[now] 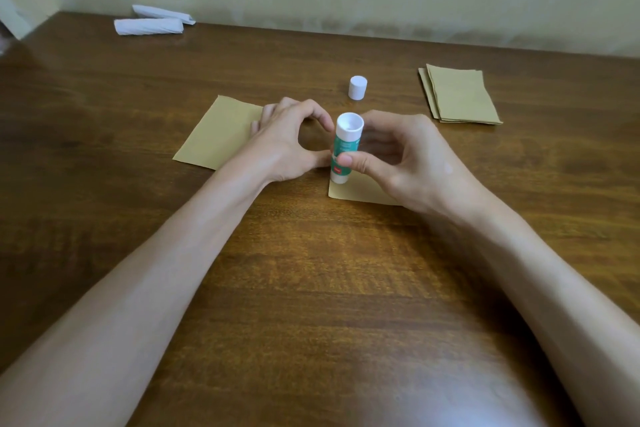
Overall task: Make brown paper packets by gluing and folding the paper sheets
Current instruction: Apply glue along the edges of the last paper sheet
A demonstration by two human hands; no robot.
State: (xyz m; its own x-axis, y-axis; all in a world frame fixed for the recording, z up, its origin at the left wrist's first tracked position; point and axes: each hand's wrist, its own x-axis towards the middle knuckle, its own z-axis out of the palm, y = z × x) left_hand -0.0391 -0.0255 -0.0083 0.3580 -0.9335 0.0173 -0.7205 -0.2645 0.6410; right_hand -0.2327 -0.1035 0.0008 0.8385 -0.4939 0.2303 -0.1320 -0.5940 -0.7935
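Forearms reach in from both sides across the wooden table [311, 288] and the hands meet in the middle. Far left at the back lie two white folded packets [149, 26]. Brown paper sheet [214, 135] lies flat under the hands. Left hand [284, 142] arches over it, forefinger and thumb curled onto the glue stick [346, 146], which stands upright and uncapped on the sheet's near corner. Right hand [408, 160] pinches the tube, thumb in front, fingers behind. White cap [357, 87] stands just beyond, and a stack of brown sheets [460, 97] lies off right.
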